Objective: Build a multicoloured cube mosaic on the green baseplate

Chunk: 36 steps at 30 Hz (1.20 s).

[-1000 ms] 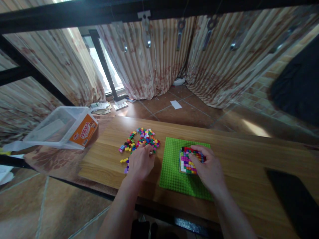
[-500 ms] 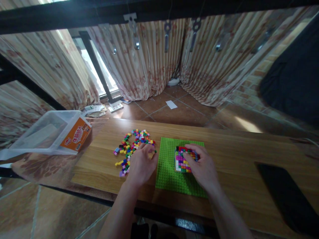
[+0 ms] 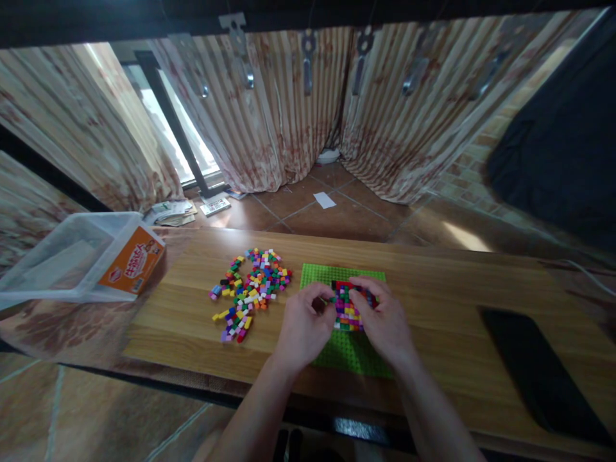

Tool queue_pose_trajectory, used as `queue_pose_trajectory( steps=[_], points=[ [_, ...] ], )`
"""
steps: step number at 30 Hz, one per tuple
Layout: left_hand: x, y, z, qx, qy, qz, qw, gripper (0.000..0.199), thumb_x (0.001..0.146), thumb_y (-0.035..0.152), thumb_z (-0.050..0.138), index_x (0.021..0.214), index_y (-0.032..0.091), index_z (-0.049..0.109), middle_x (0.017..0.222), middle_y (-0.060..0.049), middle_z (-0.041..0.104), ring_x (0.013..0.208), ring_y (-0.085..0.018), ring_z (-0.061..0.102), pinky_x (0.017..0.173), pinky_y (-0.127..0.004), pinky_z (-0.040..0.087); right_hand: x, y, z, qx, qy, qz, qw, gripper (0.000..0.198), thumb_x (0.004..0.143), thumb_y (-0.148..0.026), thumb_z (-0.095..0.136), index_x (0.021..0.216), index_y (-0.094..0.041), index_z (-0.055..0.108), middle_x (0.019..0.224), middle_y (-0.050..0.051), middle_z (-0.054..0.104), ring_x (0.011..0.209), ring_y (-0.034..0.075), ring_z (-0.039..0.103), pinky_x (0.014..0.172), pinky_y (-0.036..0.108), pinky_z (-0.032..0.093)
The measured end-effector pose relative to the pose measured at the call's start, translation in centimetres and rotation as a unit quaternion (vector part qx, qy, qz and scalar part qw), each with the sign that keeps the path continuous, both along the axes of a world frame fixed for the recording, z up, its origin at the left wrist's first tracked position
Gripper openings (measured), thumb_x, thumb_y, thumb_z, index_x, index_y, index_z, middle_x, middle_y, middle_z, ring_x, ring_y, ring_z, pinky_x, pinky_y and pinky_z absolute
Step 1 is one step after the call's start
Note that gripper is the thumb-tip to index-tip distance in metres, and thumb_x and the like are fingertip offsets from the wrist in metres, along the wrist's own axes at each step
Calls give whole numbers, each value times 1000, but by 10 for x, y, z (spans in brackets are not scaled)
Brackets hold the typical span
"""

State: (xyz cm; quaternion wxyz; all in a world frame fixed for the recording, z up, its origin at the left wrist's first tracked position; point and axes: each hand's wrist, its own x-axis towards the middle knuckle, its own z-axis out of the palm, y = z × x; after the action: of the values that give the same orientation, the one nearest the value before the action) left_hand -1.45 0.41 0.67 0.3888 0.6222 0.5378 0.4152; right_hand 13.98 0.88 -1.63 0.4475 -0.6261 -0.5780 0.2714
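Observation:
A block of multicoloured toy bricks (image 3: pixel 347 310) sits on the green studded baseplate (image 3: pixel 344 353). My right hand (image 3: pixel 385 317) is closed around the block's right side, with thumb and fingers on its top and far edge. At the block's left edge, my left hand (image 3: pixel 308 324) pinches a small green brick (image 3: pixel 332 299) between thumb and forefinger. Part of the block is covered by my fingers. Left of the baseplate, a loose pile of small coloured bricks (image 3: pixel 255 289) is spread on the wooden table (image 3: pixel 178 321).
A clear plastic bin (image 3: pixel 72 256) with an orange label stands beyond the table's left end. A dark flat slab (image 3: pixel 539 372) lies on the table at the right. Striped curtains (image 3: pixel 269 115) hang behind, and papers (image 3: pixel 173 212) lie at the back left.
My left hand has moved right, from the loose pile to the block's left edge, with the small green brick in its pinch. My right hand stays on the block. The view has shifted slightly.

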Motion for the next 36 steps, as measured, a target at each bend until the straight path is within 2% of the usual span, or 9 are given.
queue_pose_trajectory(
  steps=[9, 17, 24, 31, 36],
  points=[
    [5, 3, -1, 28, 40, -8, 999, 21, 81, 5, 63, 88, 21, 75, 90, -1, 72, 78, -13, 64, 74, -25, 52, 1, -2, 1, -2, 8, 5, 1000, 24, 85, -34, 58, 101, -23, 72, 113, 8, 67, 110, 24, 61, 104, 49, 43],
    [9, 4, -10, 27, 46, 28, 998, 20, 78, 4, 68, 83, 21, 76, 85, -1, 74, 79, -14, 67, 76, -26, 53, 0, -2, 2, -4, 6, 5, 1000, 27, 85, -36, 58, 102, -22, 72, 114, 9, 67, 111, 25, 61, 105, 48, 42],
    [14, 0, -7, 31, 97, 39, 994, 16, 80, 6, 65, 80, 20, 72, 87, -1, 76, 87, -17, 68, 82, -30, 52, 1, -3, 1, -8, 6, 11, 1000, 28, 84, -37, 58, 104, -21, 71, 116, 10, 66, 113, 25, 60, 106, 48, 41],
    [14, -4, -10, 75, 162, 18, 984, 21, 86, 12, 59, 102, 21, 67, 92, -3, 74, 89, -19, 68, 85, -33, 53, 2, -3, 1, -2, -4, 15, 1000, 29, 83, -38, 60, 105, -22, 70, 116, 10, 66, 113, 25, 60, 105, 48, 42],
    [13, -4, -9, 75, 194, 0, 978, 30, 87, 12, 55, 115, 21, 62, 97, -4, 73, 92, -20, 67, 87, -34, 54, -1, -3, 1, 4, -15, 10, 1000, 29, 81, -36, 61, 105, -22, 70, 115, 10, 66, 111, 26, 60, 104, 50, 42]
  ],
)
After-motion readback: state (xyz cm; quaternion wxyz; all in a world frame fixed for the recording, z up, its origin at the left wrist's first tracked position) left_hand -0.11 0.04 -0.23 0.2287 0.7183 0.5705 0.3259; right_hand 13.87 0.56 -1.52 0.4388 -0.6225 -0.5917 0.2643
